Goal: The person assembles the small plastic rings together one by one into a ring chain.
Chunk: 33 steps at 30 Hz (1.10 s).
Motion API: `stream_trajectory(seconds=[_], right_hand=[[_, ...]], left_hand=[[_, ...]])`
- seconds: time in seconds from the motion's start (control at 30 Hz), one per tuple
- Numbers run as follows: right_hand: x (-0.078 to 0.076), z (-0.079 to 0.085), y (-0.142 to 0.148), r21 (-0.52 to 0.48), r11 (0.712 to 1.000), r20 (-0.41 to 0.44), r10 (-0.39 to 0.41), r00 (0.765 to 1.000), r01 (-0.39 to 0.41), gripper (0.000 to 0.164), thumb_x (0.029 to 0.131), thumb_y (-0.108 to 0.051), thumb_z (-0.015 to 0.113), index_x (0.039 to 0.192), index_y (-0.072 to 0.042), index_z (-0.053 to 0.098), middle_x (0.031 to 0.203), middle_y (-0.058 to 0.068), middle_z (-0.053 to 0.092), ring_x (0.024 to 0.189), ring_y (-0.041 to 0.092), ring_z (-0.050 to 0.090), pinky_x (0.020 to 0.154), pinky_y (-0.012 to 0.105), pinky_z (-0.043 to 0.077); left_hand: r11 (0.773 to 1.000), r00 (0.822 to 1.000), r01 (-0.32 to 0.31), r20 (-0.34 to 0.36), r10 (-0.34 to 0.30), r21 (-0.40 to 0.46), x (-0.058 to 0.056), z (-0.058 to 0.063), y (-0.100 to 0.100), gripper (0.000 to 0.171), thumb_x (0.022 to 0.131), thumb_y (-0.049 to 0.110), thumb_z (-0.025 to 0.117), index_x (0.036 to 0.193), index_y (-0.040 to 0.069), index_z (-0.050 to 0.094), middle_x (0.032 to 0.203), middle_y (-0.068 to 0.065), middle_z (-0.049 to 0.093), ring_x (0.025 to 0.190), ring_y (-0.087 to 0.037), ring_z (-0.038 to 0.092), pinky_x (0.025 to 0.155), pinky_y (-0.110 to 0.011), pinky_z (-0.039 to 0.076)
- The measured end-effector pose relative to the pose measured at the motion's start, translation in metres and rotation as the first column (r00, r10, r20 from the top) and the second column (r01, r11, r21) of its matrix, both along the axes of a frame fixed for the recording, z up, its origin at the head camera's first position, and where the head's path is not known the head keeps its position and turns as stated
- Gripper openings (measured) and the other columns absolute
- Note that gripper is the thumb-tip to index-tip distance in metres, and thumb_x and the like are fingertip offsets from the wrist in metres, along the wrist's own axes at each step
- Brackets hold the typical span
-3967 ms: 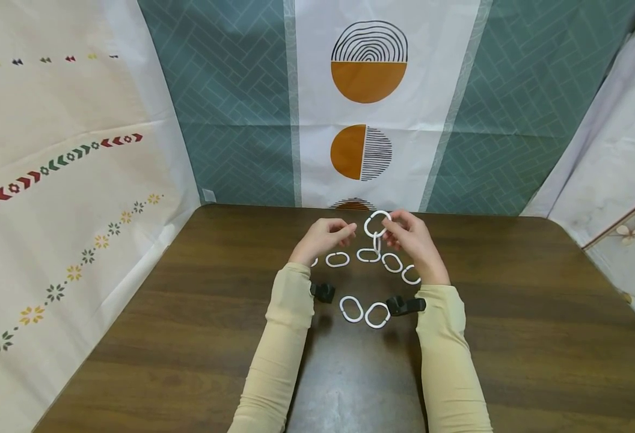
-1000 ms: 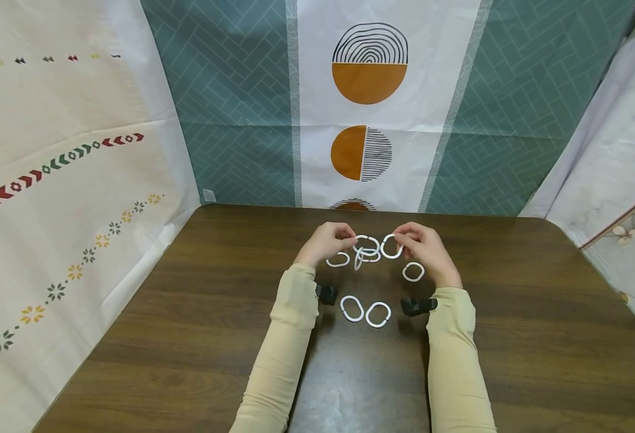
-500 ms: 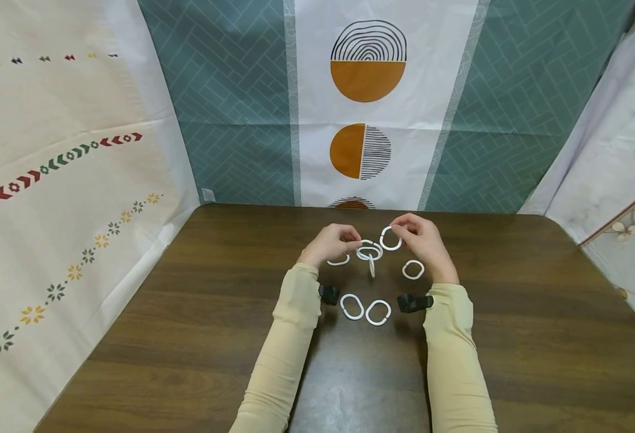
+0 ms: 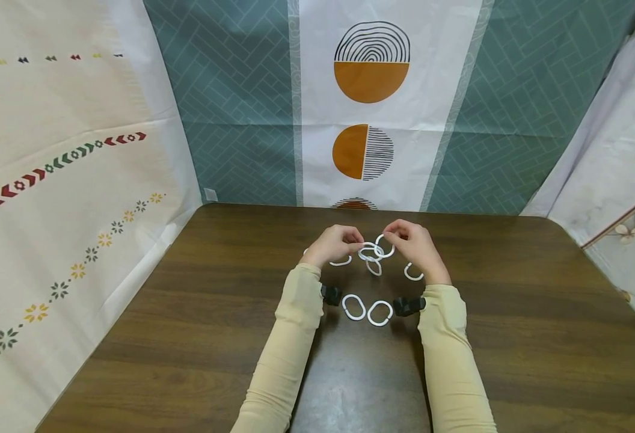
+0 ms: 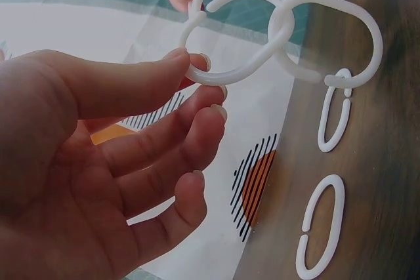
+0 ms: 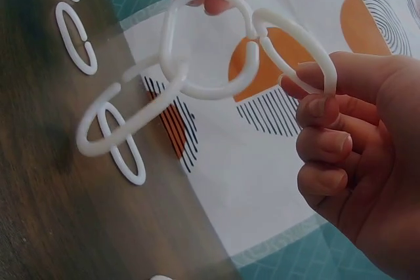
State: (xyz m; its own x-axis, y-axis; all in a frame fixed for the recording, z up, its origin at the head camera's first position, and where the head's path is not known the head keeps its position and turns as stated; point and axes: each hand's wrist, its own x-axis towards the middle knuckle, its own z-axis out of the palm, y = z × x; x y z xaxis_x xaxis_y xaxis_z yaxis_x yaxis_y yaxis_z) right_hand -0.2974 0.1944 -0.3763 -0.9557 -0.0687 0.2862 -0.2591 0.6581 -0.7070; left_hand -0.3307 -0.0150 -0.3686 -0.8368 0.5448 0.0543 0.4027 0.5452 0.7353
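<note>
My left hand (image 4: 335,245) pinches a white plastic chain link (image 5: 230,78) between thumb and index finger, the other fingers loosely bent. A second white link (image 5: 374,31) hangs threaded through it, over the table. My right hand (image 6: 367,149) pinches another white link (image 6: 315,45) between thumb and forefinger. In the right wrist view, the end of this link meets the left-hand link right at its split. Each link is an oval with a small gap in its side. Both hands are raised close together above the far part of the table.
Several loose white links lie on the brown wooden table (image 4: 187,337): two nearer the body, including one link (image 4: 343,305) on the left, one link (image 4: 414,279) by the right wrist, and others partly behind the left hand. A patterned cloth (image 4: 242,108) hangs behind the table.
Four seconds ago the right hand held the linked pair and the left held nothing. The left now holds the pair; the right has brought another link from beside it leftward against it.
</note>
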Motion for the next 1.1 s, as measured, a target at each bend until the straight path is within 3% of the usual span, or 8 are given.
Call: stream_trajectory(seconds=[0.17,0.47,0.87,1.1], right_hand=[[0.0015,0.0007,0.0019,0.026,1.000,-0.022,-0.005,1.000,0.006,0.015,0.094,-0.016,0.061,0.099,-0.003,0.067,0.064,0.001,0.049,0.058,0.014,0.044,0.055,0.026,0.037],[-0.0028,-0.0029,-0.0019,0.063,0.998,-0.056,0.019,0.998,-0.015,0.013,0.092,-0.013,0.062,0.098,-0.003,0.067,0.067,0.005,0.055,0.055,0.007,0.044,0.056,0.024,0.036],[-0.0002,0.0015,-0.0030,0.054,0.999,-0.086,0.009,0.996,-0.005,0.014,0.095,-0.016,0.062,0.103,-0.005,0.066,0.069,0.007,0.054,0.059,0.016,0.045,0.056,0.026,0.037],[0.0000,0.0035,-0.0058,-0.020,1.000,-0.115,0.005,0.993,-0.007,0.018,0.094,-0.020,0.064,0.105,-0.007,0.065,0.067,0.005,0.052,0.058,0.017,0.044,0.055,0.026,0.036]], left_hand=[[1.000,1.000,-0.012,-0.006,0.012,-0.001,-0.0002,-0.0011,0.0001,0.011,0.093,0.016,0.065,0.097,0.007,0.070,0.090,-0.011,0.070,0.077,-0.016,0.064,0.071,-0.021,0.046],[1.000,1.000,0.005,0.014,-0.005,-0.001,0.0017,0.0015,0.0017,0.012,0.093,0.015,0.064,0.099,0.006,0.069,0.091,-0.011,0.070,0.085,-0.027,0.067,0.072,-0.023,0.049],[0.998,0.998,0.060,0.032,-0.060,0.016,0.0024,0.0004,0.0047,0.017,0.092,0.021,0.066,0.103,0.008,0.069,0.097,-0.008,0.071,0.081,-0.015,0.062,0.074,-0.022,0.049],[0.995,0.993,0.095,0.067,-0.098,0.042,0.0020,0.0004,0.0059,0.024,0.092,0.026,0.066,0.106,0.006,0.066,0.100,-0.011,0.070,0.091,-0.034,0.065,0.069,-0.020,0.047]])
